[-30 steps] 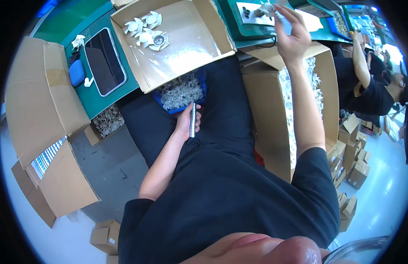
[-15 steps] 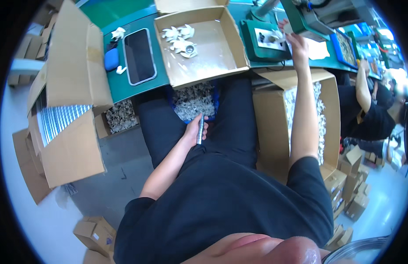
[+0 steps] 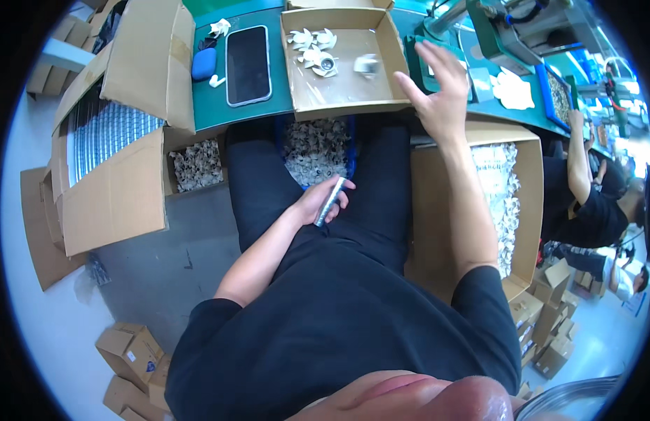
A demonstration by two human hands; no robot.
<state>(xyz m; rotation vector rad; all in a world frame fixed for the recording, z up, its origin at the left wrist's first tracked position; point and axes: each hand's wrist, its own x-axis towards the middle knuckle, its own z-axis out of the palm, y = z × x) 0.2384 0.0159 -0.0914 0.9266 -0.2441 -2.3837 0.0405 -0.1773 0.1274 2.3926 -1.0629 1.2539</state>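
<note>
1. The left hand (image 3: 318, 205) rests on the person's lap, its fingers (image 3: 339, 204) curled shut around a slim silvery metal rod (image 3: 331, 201) that lies slantwise across the palm, its upper end poking past the knuckles.
2. The right hand (image 3: 440, 98) is raised with its fingers (image 3: 437, 57) spread wide and holds nothing. It hovers at the right edge of the shallow cardboard tray (image 3: 339, 104), whether touching the rim or just above it I cannot tell.
3. Inside that tray lie a few small white fan wheels (image 3: 312, 43) in the far left corner and one blurred small piece (image 3: 367, 64) near the open hand.
4. Below the tray, between the knees, a blue bin (image 3: 315, 146) is heaped with more white wheels. A big carton (image 3: 511, 200) of the same parts stands at the person's right.
5. On the green worktop (image 3: 211, 105) left of the tray lie a dark phone (image 3: 248, 55) and a blue earbud case (image 3: 203, 63).
6. Risks, as I judge them:
   - The rod is held loosely over the lap, so a slack grip could let it slide to the floor.
   - The open hand, sweeping past the tray's rim, could knock the tray, which overhangs the worktop edge, into the bin below.
</note>
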